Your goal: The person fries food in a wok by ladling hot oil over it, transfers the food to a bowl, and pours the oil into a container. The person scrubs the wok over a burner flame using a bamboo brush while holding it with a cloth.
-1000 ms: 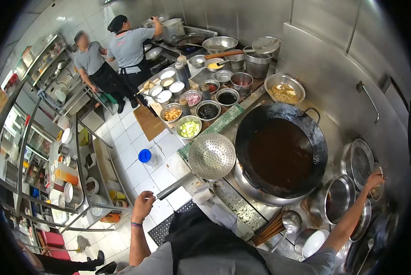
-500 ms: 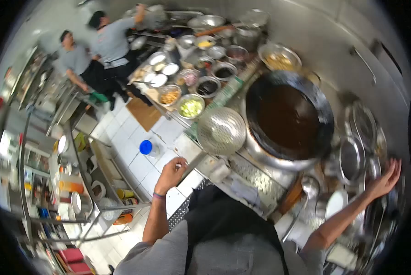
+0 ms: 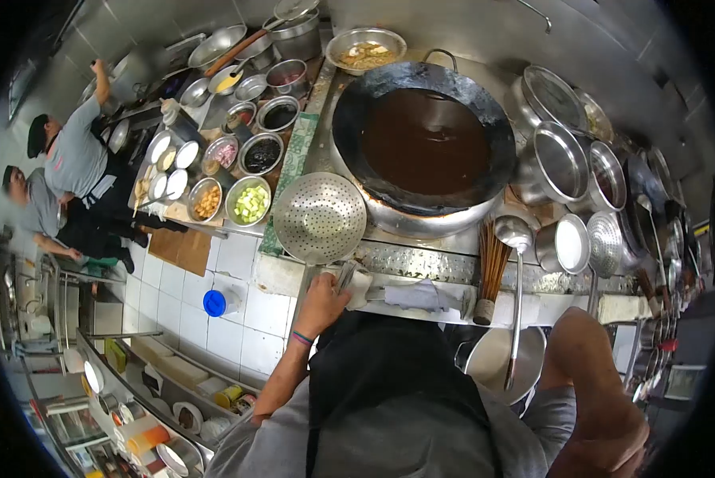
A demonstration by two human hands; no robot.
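Observation:
My left hand [image 3: 323,305] is at the stove's front edge, beside the handle of a large perforated skimmer [image 3: 320,219]. Its fingers are curled by a metal bar and a pale cloth wrap; what they grip is unclear. The skimmer's bowl rests against the left side of a big black wok [image 3: 425,143] with dark brown liquid in it. My right arm is sharply bent at the lower right, and my right hand [image 3: 616,422] hangs low there, its fingers hidden. A ladle [image 3: 513,233] lies handle-down over a pot [image 3: 497,350] left of that arm.
Bowls of chopped green vegetable [image 3: 250,204], orange pieces [image 3: 206,199] and dark sauce [image 3: 261,154] crowd the left counter. Metal pots [image 3: 560,163] and a bamboo brush [image 3: 491,271] are at right. Two people [image 3: 82,151] stand far left. A blue-lidded container [image 3: 215,303] is on the floor.
My view has turned right. My left hand has shifted from the skimmer handle's end toward its upper part. My right arm, earlier stretched out with fingers spread near the pots, is now bent down.

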